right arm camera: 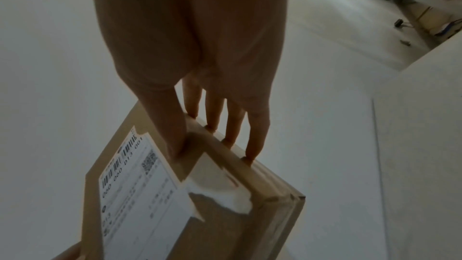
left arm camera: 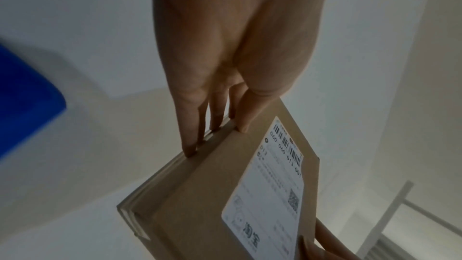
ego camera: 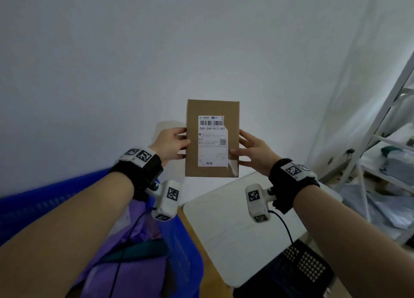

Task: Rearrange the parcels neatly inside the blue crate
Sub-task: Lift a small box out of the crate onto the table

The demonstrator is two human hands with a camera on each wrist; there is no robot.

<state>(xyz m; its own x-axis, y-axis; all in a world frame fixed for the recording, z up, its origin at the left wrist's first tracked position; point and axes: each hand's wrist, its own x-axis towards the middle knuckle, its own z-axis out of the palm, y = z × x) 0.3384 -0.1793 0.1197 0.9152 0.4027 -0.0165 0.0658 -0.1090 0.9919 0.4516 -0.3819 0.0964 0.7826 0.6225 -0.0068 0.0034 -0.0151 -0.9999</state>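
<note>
Only the head view shows us the blue plastic crate point(ego camera: 179, 248) with purple bags, low left. We see the flat brown cardboard parcel point(ego camera: 211, 138) upright in the air above it, pinched at its side edges by left hand point(ego camera: 171, 144) and right hand point(ego camera: 255, 151); wrist views show the fingertips point(right arm camera: 252, 155) along the edge.

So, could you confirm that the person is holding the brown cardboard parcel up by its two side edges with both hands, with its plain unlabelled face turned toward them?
Not quite: the face of the cardboard parcel turned toward the person carries a white shipping label, as the head view shows. The rest holds: the left hand and the right hand grip its two side edges.
</note>
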